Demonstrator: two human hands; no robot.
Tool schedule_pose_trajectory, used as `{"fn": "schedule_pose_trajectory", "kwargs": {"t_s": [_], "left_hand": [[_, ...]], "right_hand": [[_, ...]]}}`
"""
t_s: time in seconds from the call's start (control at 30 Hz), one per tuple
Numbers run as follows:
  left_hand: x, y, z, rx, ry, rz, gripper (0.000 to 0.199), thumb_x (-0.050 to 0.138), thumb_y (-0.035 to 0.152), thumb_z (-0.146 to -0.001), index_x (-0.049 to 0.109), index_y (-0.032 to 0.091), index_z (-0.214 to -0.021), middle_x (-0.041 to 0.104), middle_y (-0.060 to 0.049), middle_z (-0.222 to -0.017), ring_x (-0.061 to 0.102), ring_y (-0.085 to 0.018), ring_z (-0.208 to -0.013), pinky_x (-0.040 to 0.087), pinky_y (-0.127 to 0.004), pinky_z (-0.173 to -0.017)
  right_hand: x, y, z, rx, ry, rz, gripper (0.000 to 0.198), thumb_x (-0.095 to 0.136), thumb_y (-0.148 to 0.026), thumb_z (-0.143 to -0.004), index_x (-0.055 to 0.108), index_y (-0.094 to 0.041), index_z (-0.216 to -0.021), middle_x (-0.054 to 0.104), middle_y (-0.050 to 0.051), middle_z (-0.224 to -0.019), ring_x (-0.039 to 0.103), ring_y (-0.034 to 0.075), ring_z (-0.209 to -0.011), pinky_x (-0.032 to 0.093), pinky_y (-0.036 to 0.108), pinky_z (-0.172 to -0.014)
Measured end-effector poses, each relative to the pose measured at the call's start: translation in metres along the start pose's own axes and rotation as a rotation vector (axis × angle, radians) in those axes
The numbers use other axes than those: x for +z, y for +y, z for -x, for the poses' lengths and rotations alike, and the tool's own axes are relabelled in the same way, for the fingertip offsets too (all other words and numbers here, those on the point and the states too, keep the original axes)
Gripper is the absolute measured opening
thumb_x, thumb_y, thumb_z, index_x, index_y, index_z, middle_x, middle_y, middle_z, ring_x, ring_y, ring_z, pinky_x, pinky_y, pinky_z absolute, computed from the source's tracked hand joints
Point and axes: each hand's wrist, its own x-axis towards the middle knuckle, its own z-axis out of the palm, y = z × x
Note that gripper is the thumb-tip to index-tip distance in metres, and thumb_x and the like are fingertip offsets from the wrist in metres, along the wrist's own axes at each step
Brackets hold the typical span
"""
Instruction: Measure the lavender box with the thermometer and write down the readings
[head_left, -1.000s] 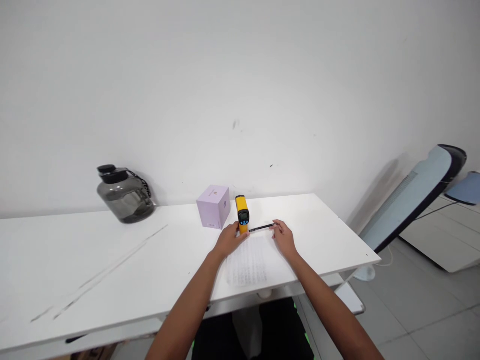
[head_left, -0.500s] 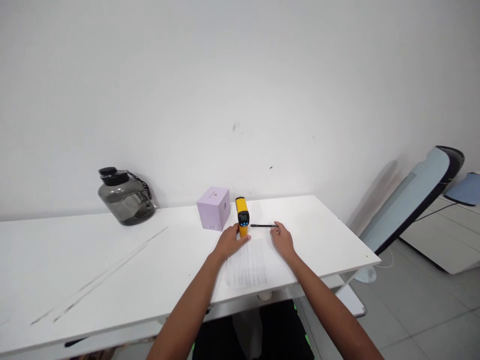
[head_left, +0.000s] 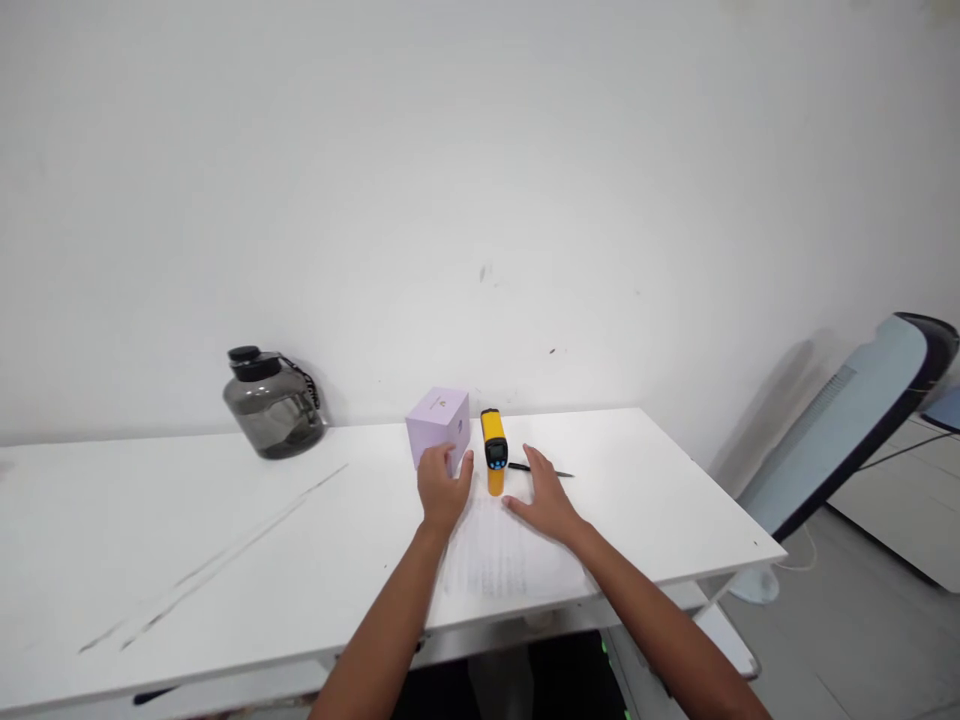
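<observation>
A yellow and black infrared thermometer [head_left: 495, 455] stands upright on its handle, its small screen facing me. Just left of it, my left hand [head_left: 444, 487] is open in front of the lilac box [head_left: 439, 425] and covers part of its lower front. Whether those fingers touch the box I cannot tell. My right hand [head_left: 550, 503] is open too, thumb and fingers spread to the right of the thermometer's handle. A black pen [head_left: 519, 467] lies behind this hand, which hides its middle. Under both hands is a sheet of paper [head_left: 495, 560] with rows of faint writing.
A large grey see-through water jug [head_left: 276, 408] with a black lid stands at the left against the wall. The white table [head_left: 660, 500] ends on the right, beside a leaning light-blue and black panel [head_left: 836, 425]. Dark streaks mark the tabletop at left.
My left hand has let go of the thermometer and shifted left to the box. My right hand has released the pen and moved left, opening its fingers. The view has shifted slightly.
</observation>
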Motion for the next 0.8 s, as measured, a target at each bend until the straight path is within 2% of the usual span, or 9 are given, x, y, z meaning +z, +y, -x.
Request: {"fn": "schedule_pose_trajectory", "kwargs": {"t_s": [0.07, 0.1, 0.17, 0.23, 0.33, 0.47, 0.57, 0.67, 0.8], "left_hand": [[0.005, -0.008, -0.004, -0.003, 0.156, -0.043, 0.066, 0.064, 0.053, -0.078, 0.047, 0.013, -0.127, 0.055, -0.020, -0.129, 0.049, -0.034, -0.129, 0.039, -0.049, -0.108], [0.007, -0.013, -0.007, -0.031, 0.186, -0.064, 0.079, 0.068, 0.052, -0.074, 0.039, 0.011, -0.136, 0.047, -0.024, -0.140, 0.040, -0.036, -0.138, 0.034, -0.052, -0.113], [0.008, -0.020, -0.011, -0.148, 0.132, -0.090, 0.101, 0.075, 0.050, -0.068, 0.025, 0.009, -0.145, 0.035, -0.028, -0.151, 0.030, -0.039, -0.146, 0.029, -0.055, -0.117], [0.007, -0.024, -0.016, -0.314, -0.013, -0.095, 0.110, 0.077, 0.048, -0.065, 0.018, 0.008, -0.149, 0.038, -0.029, -0.151, 0.037, -0.040, -0.143, 0.035, -0.054, -0.113], [0.001, -0.024, -0.022, -0.485, -0.162, -0.126, 0.104, 0.077, 0.049, -0.066, 0.025, 0.010, -0.147, 0.051, -0.025, -0.143, 0.052, -0.039, -0.131, 0.044, -0.050, -0.106], [-0.004, -0.022, -0.025, -0.542, -0.207, -0.103, 0.087, 0.072, 0.058, -0.068, 0.039, 0.016, -0.137, 0.057, -0.020, -0.139, 0.057, -0.036, -0.128, 0.046, -0.046, -0.105], [-0.002, -0.025, -0.026, -0.544, -0.269, -0.028, 0.084, 0.067, 0.065, -0.071, 0.041, 0.017, -0.135, 0.060, -0.020, -0.136, 0.060, -0.034, -0.126, 0.045, -0.045, -0.106], [0.002, -0.028, -0.026, -0.514, -0.293, -0.035, 0.087, 0.069, 0.063, -0.070, 0.040, 0.015, -0.136, 0.061, -0.021, -0.135, 0.060, -0.033, -0.125, 0.046, -0.044, -0.104], [0.006, -0.029, -0.023, -0.449, -0.332, -0.031, 0.080, 0.072, 0.057, -0.070, 0.043, 0.017, -0.134, 0.064, -0.018, -0.129, 0.062, -0.031, -0.120, 0.046, -0.045, -0.102]], "right_hand": [[0.008, -0.014, -0.016, 0.042, -0.074, -0.075, 0.099, 0.075, -0.047, -0.072, 0.028, -0.019, -0.154, 0.029, 0.017, -0.162, 0.025, 0.035, -0.150, 0.027, 0.055, -0.120], [0.012, -0.020, -0.025, 0.047, -0.092, -0.120, 0.100, 0.078, -0.046, -0.069, 0.029, -0.020, -0.153, 0.031, 0.017, -0.161, 0.028, 0.035, -0.149, 0.028, 0.055, -0.119], [0.019, -0.026, -0.043, 0.071, -0.125, -0.222, 0.085, 0.077, -0.044, -0.069, 0.042, -0.021, -0.144, 0.049, 0.015, -0.148, 0.045, 0.035, -0.137, 0.037, 0.054, -0.112], [0.027, -0.026, -0.056, 0.142, -0.156, -0.315, 0.060, 0.074, -0.042, -0.073, 0.055, -0.021, -0.126, 0.065, 0.011, -0.123, 0.061, 0.031, -0.114, 0.046, 0.051, -0.100], [0.042, -0.017, -0.062, 0.220, -0.144, -0.456, 0.037, 0.072, -0.039, -0.074, 0.059, -0.021, -0.104, 0.069, 0.006, -0.099, 0.064, 0.025, -0.092, 0.051, 0.043, -0.087], [0.062, -0.007, -0.055, 0.201, -0.023, -0.669, 0.027, 0.071, -0.037, -0.072, 0.056, -0.021, -0.090, 0.062, 0.000, -0.081, 0.059, 0.017, -0.076, 0.051, 0.034, -0.076], [0.069, -0.008, -0.049, 0.238, 0.044, -0.756, 0.030, 0.072, -0.041, -0.072, 0.056, -0.021, -0.090, 0.057, -0.003, -0.073, 0.055, 0.014, -0.066, 0.051, 0.030, -0.066], [0.066, -0.013, -0.047, 0.295, 0.021, -0.786, 0.035, 0.073, -0.046, -0.072, 0.057, -0.022, -0.090, 0.051, -0.005, -0.065, 0.049, 0.013, -0.055, 0.048, 0.028, -0.054], [0.060, -0.018, -0.047, 0.329, -0.003, -0.809, 0.037, 0.075, -0.049, -0.070, 0.055, -0.022, -0.084, 0.050, -0.006, -0.059, 0.048, 0.012, -0.051, 0.046, 0.027, -0.049]]}}
